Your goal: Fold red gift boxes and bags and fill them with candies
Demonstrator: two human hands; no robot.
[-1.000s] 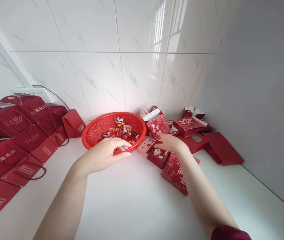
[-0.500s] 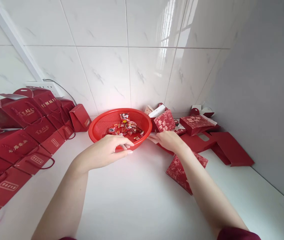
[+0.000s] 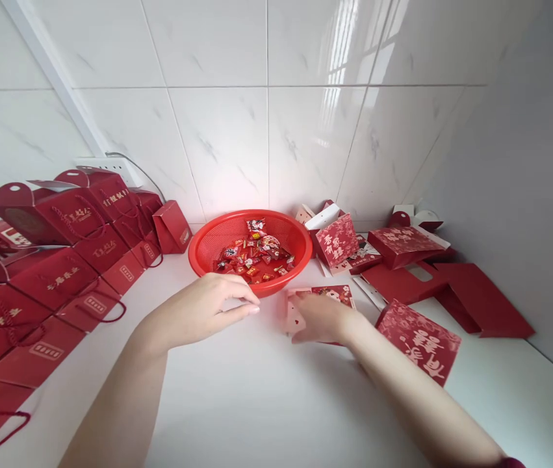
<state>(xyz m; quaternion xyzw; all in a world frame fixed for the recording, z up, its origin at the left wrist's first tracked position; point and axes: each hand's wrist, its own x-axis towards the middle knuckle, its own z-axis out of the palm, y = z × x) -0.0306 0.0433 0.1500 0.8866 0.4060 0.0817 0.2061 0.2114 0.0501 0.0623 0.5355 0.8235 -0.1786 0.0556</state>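
Note:
My left hand (image 3: pixel 203 309) hovers over the white tabletop in front of the red plastic basket (image 3: pixel 195 260). Its fingers are loosely bent, the thumb is apart, and nothing is between them. Several red-wrapped sweets (image 3: pixel 257 253) lie in the basket. To the right, my right hand (image 3: pixel 322 316) grips a red and pink gift box (image 3: pixel 335 294) just over or on the tabletop. Motion blurs the fingers, and the hand covers much of the box. Beside my right forearm lies a red patterned box (image 3: pixel 425 341) with pale lettering.
Stacked red gift boxes (image 3: pixel 62 273) with cord handles line the left side. Against the tiled wall (image 3: pixel 227 130) at the back right are more red boxes (image 3: pixel 337 240). A folded red carton (image 3: pixel 485 299) lies by the grey panel (image 3: pixel 510 162) at right.
My right hand has drawn the red and pink gift box from the back-right pile towards me, in front of the basket. My left hand has barely moved. The whole view has shifted slightly.

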